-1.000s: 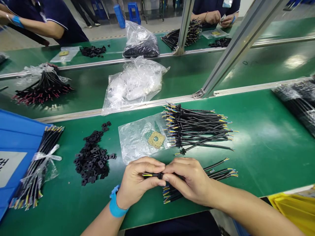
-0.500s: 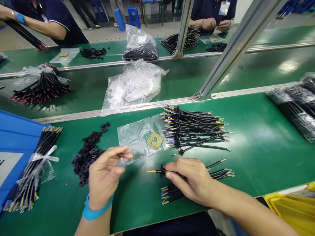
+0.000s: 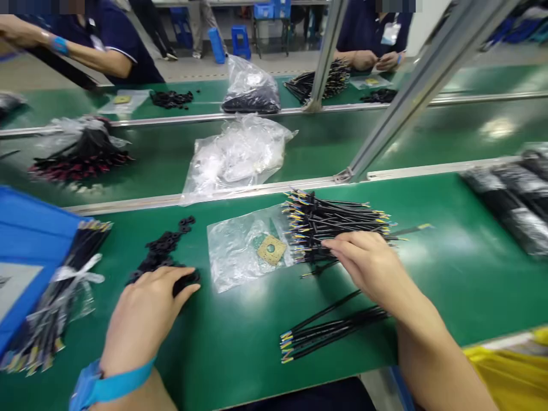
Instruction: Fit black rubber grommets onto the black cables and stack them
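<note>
Green workbench (image 3: 432,297) (wire bundles (image 3: 334,225) atop)

Near left: blue plastic crate (image 3: 25,228); taped cable bundle (image 3: 64,285) in a plastic bag, beside it. Near right: yellow bin (image 3: 509,377); black sleeved bundles (image 3: 509,205). Middle bench: clear plastic bag (image 3: 235,160); red-tipped cable bundle (image 3: 81,154), left. Far: aluminium post (image 3: 428,88); bag of black parts (image 3: 250,85); blue stools (image 3: 240,48); two co-workers (image 3: 107,51) (image 3: 368,40).

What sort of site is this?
Probably a factory wire-harness assembly line: a long green workbench with aluminium rails, a heap of black multicoloured-tipped cables, and a co-worker in a navy shirt with a badge at a matching station.
</note>
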A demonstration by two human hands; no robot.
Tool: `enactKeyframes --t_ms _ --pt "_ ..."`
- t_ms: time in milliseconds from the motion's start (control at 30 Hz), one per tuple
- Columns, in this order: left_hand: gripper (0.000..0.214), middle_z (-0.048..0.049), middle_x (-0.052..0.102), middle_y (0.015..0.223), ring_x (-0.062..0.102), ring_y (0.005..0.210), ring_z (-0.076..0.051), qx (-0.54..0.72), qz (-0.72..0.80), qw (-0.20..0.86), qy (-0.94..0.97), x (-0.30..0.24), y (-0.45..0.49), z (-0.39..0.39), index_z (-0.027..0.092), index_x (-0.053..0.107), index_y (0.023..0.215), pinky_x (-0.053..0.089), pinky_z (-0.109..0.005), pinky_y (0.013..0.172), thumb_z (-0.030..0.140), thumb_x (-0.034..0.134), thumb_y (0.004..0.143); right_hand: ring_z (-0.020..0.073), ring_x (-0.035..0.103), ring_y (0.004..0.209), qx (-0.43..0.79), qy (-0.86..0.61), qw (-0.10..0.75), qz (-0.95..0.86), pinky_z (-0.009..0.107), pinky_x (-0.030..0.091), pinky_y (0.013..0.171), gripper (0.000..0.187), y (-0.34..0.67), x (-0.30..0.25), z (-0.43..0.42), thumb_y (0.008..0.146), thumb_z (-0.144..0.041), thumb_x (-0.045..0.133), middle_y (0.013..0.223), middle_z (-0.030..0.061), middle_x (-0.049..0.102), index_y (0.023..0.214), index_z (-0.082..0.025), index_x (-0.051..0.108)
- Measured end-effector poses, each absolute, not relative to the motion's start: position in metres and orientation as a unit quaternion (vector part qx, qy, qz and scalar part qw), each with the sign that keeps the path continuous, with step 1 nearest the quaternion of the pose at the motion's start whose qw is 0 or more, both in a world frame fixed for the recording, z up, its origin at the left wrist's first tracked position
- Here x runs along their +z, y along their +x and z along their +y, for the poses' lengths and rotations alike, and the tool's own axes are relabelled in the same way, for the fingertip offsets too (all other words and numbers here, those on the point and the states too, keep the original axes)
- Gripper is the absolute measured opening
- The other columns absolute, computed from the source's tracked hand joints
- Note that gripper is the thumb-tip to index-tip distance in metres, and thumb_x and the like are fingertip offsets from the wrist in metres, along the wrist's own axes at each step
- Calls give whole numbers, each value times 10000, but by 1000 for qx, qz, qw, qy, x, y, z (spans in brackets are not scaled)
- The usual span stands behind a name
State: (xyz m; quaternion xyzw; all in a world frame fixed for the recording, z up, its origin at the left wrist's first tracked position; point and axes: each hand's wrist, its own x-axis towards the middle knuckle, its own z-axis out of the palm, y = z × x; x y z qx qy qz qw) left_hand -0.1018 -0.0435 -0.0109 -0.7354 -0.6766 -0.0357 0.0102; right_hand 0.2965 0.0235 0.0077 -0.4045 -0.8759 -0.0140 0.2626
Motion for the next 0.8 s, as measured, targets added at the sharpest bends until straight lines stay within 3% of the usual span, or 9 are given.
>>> enactKeyframes --t_ms 167,267,367,433,567,800 --pt "234 -120 759 1002 686 885 -375 -33 -650 20 -759 -16 -101 -37 191 707 972 514 -462 730 327 519 950 155 656 908 5 -429 240 -871 323 421 868 166 301 -4 34 1021 -193 590 1005 20 749 1113 -207 728" --pt "204 -71 742 870 684 751 -308 -62 -676 9 -735 -12 -96 -38 216 648 880 484 -381 638 358 529 965 177 639 935 -21 -450 253 -856 338 409 857 172 295 -4 32 1002 -218 627 1047 44 744 1139 -191 727" --pt "220 -37 743 808 676 686 -265 -105 -698 41 -707 -11 -79 -38 224 671 980 425 -322 556 395 534 993 152 622 847 57 -424 243 -870 310 404 793 102 291 3 23 986 -264 664 925 19 733 1000 -196 739" --pt "250 -54 773 874 704 772 -266 -151 -658 79 -733 -13 -63 -37 206 698 1082 462 -337 633 391 548 1004 129 615 789 157 -367 168 -901 286 409 766 76 288 7 14 941 -274 729 832 -17 702 900 -209 728" --pt "273 -59 794 924 729 843 -247 -177 -533 75 -824 -23 -36 -32 190 748 921 487 -356 781 299 522 1029 155 617 778 209 -298 -15 -931 303 420 760 113 279 5 -1 879 -270 787 799 -20 659 845 -209 698" --pt "414 -75 812 1034 765 913 -272 -95 -536 -8 -839 -29 -39 -39 183 795 1016 559 -377 810 368 427 1059 209 619 821 165 -250 -71 -951 349 461 777 84 267 -1 -14 926 -205 661 853 24 648 847 -185 642"
